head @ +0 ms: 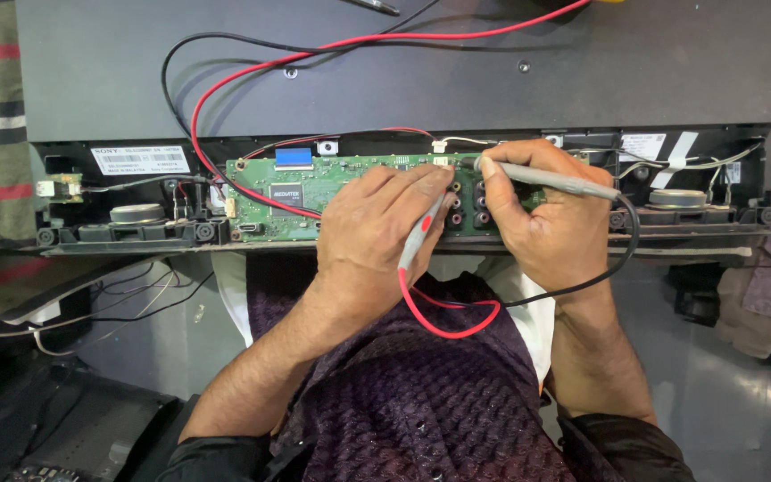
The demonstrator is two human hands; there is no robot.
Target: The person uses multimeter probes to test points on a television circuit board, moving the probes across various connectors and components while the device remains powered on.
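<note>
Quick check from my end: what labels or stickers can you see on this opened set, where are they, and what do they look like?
White rating label: left of the green circuit board, rectangular, with dark print and a barcode.
White sticker: upper right of the right hand, small, near-square, dark print.
White tape strip: beside that sticker, slanted, plain.
No screens or packages visible.

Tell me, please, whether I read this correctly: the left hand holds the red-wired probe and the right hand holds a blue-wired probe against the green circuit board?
Not quite: the head view shows the right hand holding a black-wired probe, not blue. The left hand does hold the red-wired probe at the green circuit board.
</note>
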